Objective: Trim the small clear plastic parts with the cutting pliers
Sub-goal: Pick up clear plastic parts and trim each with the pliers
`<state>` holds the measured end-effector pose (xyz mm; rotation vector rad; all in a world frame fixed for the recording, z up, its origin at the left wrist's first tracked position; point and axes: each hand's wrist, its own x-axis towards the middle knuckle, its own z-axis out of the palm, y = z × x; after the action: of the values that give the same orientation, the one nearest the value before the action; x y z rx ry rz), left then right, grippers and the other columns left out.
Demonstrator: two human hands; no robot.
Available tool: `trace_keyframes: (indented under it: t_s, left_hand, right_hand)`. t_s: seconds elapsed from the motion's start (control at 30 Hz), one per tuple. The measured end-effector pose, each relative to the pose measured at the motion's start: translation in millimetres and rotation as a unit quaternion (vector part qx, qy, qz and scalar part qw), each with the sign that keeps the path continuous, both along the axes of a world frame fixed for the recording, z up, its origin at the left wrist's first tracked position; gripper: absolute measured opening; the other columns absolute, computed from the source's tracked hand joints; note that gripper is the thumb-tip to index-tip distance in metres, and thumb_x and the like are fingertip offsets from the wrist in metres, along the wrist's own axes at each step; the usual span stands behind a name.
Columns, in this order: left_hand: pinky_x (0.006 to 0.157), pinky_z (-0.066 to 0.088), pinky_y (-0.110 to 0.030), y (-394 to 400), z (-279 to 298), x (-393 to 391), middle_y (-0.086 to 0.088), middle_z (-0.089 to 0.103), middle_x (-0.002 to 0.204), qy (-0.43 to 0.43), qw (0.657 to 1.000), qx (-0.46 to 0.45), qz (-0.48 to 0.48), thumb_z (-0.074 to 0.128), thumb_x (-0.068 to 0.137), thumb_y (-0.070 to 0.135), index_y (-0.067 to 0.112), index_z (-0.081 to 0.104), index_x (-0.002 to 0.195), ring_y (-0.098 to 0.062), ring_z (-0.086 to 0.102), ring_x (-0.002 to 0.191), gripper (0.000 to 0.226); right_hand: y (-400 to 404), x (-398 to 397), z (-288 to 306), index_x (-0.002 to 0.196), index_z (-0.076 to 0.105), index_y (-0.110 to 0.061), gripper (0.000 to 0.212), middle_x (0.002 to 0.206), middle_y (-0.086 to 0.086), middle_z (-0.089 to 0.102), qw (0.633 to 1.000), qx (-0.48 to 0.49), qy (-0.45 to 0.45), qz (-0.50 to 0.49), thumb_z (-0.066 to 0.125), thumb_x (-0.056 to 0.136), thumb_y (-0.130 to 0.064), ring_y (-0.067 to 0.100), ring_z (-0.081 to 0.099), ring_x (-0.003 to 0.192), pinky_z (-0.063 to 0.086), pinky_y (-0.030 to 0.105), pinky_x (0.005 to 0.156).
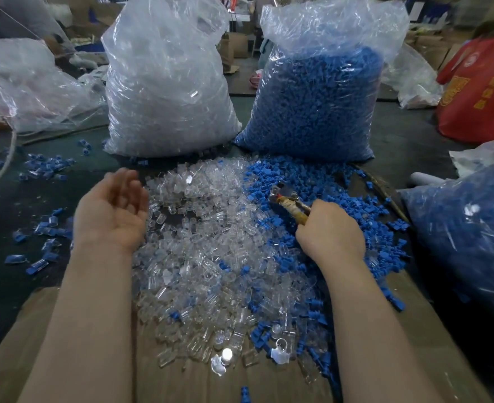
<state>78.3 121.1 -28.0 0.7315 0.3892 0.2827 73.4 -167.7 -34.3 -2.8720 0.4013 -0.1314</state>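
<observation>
Clear plastic parts lay heaped on the table between her arms, blue parts alongside. Her right hand gripped the cutting pliers by the handles, fingers curled round them. Her left hand hovered palm-up, fingers loose and holding nothing.

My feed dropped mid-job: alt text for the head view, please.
The right hand grips cutting pliers over a pile of clear plastic parts and blue parts; the left hand lies palm-up, holding nothing. Two filled bags stand behind.
</observation>
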Motion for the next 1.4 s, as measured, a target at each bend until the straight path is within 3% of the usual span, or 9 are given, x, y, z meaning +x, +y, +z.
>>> trace_keyframes:
  t_s: [0.13,0.3,0.37,0.5,0.57,0.9,1.07,1.27,1.4]
  left_hand:
    - [0.082,0.053,-0.030,-41,16,-10,0.004,0.074,0.093,0.058,0.919,0.378,-0.098,0.068,0.090,0.024,0.023,0.072,0.097,-0.009,0.068,0.086,0.009]
    - [0.074,0.055,-0.026,-67,4,-7,-0.004,0.054,0.129,0.140,0.650,0.717,-0.210,0.059,0.096,0.022,0.022,0.056,0.135,-0.015,0.062,0.088,0.039]
    - [0.083,0.049,-0.032,-72,1,-5,-0.009,0.047,0.139,0.133,0.601,0.765,-0.188,0.053,0.097,0.018,0.023,0.053,0.139,-0.016,0.055,0.090,0.042]
    - [0.060,0.039,-0.021,-72,-2,-5,0.008,0.062,0.096,0.119,0.624,0.758,-0.145,0.061,0.095,0.023,0.026,0.060,0.117,-0.004,0.052,0.069,0.023]
    - [0.062,0.039,-0.023,-70,-4,-5,0.012,0.057,0.085,0.127,0.631,0.752,-0.141,0.066,0.092,0.033,0.024,0.059,0.108,-0.007,0.054,0.072,0.020]
    - [0.052,0.039,-0.021,-71,-6,-7,0.009,0.058,0.091,0.113,0.610,0.770,-0.149,0.065,0.094,0.024,0.028,0.062,0.121,-0.004,0.057,0.063,0.027]
    - [0.056,0.037,-0.021,-72,-7,-5,0.015,0.055,0.083,0.108,0.629,0.758,-0.136,0.068,0.091,0.024,0.024,0.061,0.113,0.001,0.051,0.072,0.023]
    - [0.052,0.030,-0.015,-73,-4,-7,0.016,0.055,0.082,0.094,0.658,0.739,-0.112,0.076,0.085,0.026,0.028,0.057,0.098,0.003,0.049,0.070,0.023]
    - [0.051,0.036,-0.011,-76,0,-9,0.011,0.062,0.084,0.062,0.723,0.681,-0.096,0.077,0.083,0.017,0.027,0.057,0.091,0.002,0.057,0.071,0.024]
  right_hand:
    - [1,1,1,0.099,0.045,-0.019,0.022,0.092,0.003,0.046,1.000,-0.018,0.012,0.005,0.061,0.090,-0.031,0.019,0.039,0.058,0.026,0.030,0.047]
    - [0,2,0,0.095,0.047,-0.020,0.015,0.086,0.001,0.044,1.000,-0.011,0.005,0.021,0.060,0.088,-0.024,0.017,0.041,0.058,0.029,0.030,0.049]
    - [0,2,0,0.092,0.048,-0.021,0.013,0.084,0.001,0.046,1.000,-0.009,0.012,0.025,0.060,0.087,-0.023,0.018,0.044,0.060,0.034,0.031,0.053]
    - [-1,4,0,0.093,0.046,-0.021,0.015,0.084,0.000,0.046,0.999,-0.001,0.013,0.030,0.060,0.087,-0.024,0.019,0.044,0.062,0.036,0.032,0.056]
    - [-1,4,-1,0.094,0.046,-0.021,0.017,0.087,0.001,0.046,0.999,0.005,0.014,0.029,0.061,0.088,-0.026,0.018,0.043,0.062,0.036,0.033,0.056]
    - [0,5,1,0.096,0.048,-0.018,0.018,0.096,0.005,0.049,0.999,0.014,0.025,0.032,0.061,0.089,-0.028,0.020,0.046,0.063,0.039,0.034,0.058]
    - [0,4,1,0.096,0.049,-0.018,0.017,0.078,0.001,0.048,1.000,0.020,0.005,0.020,0.061,0.089,-0.026,0.017,0.044,0.059,0.030,0.029,0.047]
    - [0,4,1,0.074,0.044,-0.018,0.023,0.071,0.002,0.050,0.999,0.032,-0.001,0.016,0.063,0.087,-0.019,0.019,0.047,0.059,0.030,0.028,0.047]
    - [-2,6,2,0.075,0.043,-0.018,0.024,0.074,0.002,0.048,0.996,0.079,-0.033,0.022,0.062,0.089,-0.021,0.018,0.044,0.060,0.029,0.029,0.048]
